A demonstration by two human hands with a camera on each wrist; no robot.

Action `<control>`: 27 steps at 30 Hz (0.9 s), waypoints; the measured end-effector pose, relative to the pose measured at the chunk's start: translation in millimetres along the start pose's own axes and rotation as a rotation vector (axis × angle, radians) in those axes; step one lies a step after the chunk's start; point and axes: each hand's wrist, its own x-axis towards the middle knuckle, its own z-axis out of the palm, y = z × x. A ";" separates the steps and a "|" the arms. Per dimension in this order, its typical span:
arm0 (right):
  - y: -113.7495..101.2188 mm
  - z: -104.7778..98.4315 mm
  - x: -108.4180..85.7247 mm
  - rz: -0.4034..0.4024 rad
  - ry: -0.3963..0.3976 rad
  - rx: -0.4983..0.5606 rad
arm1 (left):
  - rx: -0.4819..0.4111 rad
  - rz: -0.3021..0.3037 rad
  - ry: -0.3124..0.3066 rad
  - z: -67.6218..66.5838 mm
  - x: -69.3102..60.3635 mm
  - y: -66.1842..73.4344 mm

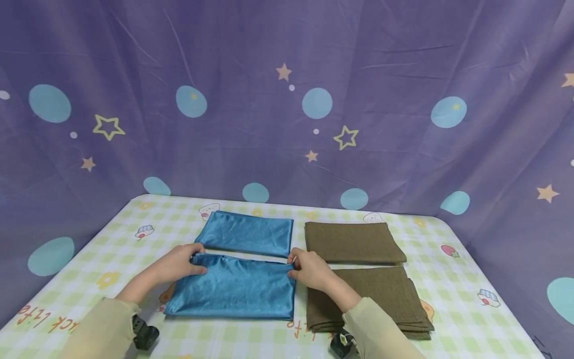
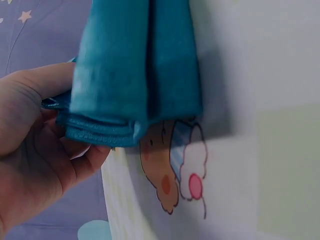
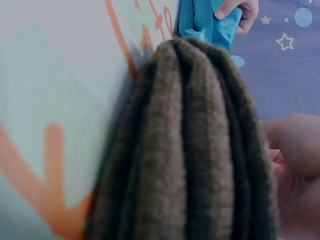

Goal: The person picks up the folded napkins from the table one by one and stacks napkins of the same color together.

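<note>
A folded, shiny blue cloth (image 1: 233,289) lies near the front of the table, between my two hands. At its far left corner my left hand (image 1: 181,262) pinches the layers; the left wrist view shows the thumb on one side of the folded blue cloth (image 2: 110,75) and fingers on the other. My right hand (image 1: 311,271) pinches the far right corner of the same cloth. In the right wrist view, folds of a brown cloth (image 3: 200,135) stand in front of the camera and hide that hand's fingertips.
A second folded blue cloth (image 1: 251,232) lies just behind the first. To the right are two folded brown cloths, one at the back (image 1: 352,242) and a thicker one in front (image 1: 376,294), under my right forearm. A checked tablecloth (image 1: 466,299) covers the table; a purple curtain (image 1: 251,144) hangs behind.
</note>
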 end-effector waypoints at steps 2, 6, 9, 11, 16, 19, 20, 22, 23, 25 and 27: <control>0.2 0.0 0.1 -0.001 0.004 0.004 | -0.010 0.018 0.003 -0.9 -0.9 -1.1; 0.7 0.5 1.3 0.010 0.008 -0.004 | -0.024 0.071 -0.007 -2.9 -4.3 -3.4; 1.4 0.9 2.3 0.010 0.012 -0.023 | -0.027 0.106 -0.030 -4.3 -7.7 -4.1; 1.6 0.9 2.5 0.006 0.014 -0.034 | -0.028 0.117 -0.047 -5.2 -9.9 -4.1; 3.0 1.1 2.0 0.021 0.015 -0.024 | -0.034 0.104 -0.108 -7.0 -13.5 -4.9; 3.8 1.2 2.0 0.033 0.013 -0.010 | -0.030 0.093 -0.127 -7.4 -14.3 -5.9; 3.9 1.4 2.0 0.038 0.013 -0.004 | -0.031 0.089 -0.128 -7.2 -14.5 -6.3; 4.7 1.8 2.2 0.034 0.016 0.006 | -0.041 0.081 -0.122 -7.3 -15.4 -6.7; 5.0 1.8 2.2 0.031 0.018 0.011 | -0.048 0.077 -0.115 -7.3 -16.0 -6.9; 6.2 2.2 2.2 0.024 0.025 0.028 | -0.068 0.075 -0.100 -7.6 -16.9 -6.9; 7.2 2.1 2.1 0.022 0.030 0.047 | -0.084 0.081 -0.087 -8.5 -17.6 -6.3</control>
